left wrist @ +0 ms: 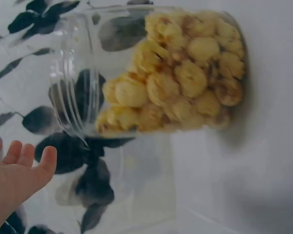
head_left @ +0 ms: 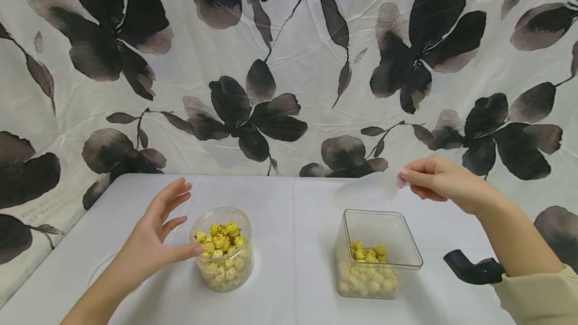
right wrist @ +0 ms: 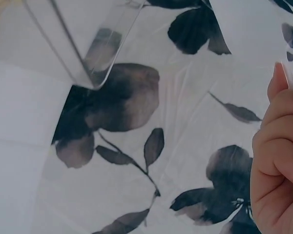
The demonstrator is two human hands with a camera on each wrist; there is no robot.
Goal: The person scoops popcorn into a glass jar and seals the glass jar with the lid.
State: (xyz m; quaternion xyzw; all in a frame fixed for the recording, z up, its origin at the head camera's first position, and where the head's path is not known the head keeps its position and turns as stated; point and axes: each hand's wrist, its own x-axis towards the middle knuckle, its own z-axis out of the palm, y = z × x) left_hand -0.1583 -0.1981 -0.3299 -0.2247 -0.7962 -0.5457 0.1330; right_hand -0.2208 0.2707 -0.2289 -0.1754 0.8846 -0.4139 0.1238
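Observation:
My left hand (head_left: 155, 237) is spread beside a round clear jar (head_left: 226, 275) of yellow popcorn, thumb overlapping its rim in the head view. In the left wrist view the fingers (left wrist: 48, 158) stand apart from this jar (left wrist: 73, 73), which has no lid on. Raised behind a square clear container (head_left: 384, 237), my right hand (head_left: 444, 182) pinches a thin, whitish translucent sheet, perhaps a lid (head_left: 366, 189), by one edge. Popcorn (head_left: 368, 275) fills the lower part of the square container, whose top is uncovered. The right wrist view shows curled fingers (right wrist: 281, 141) at the sheet's edge.
A clear round lid (head_left: 98, 266) lies on the white table (head_left: 293, 265), partly hidden under the left forearm. Black wrist gear (head_left: 474, 267) sticks out by the right sleeve (head_left: 537, 295). A flower-printed cloth (head_left: 307, 64) hangs behind the table's back edge.

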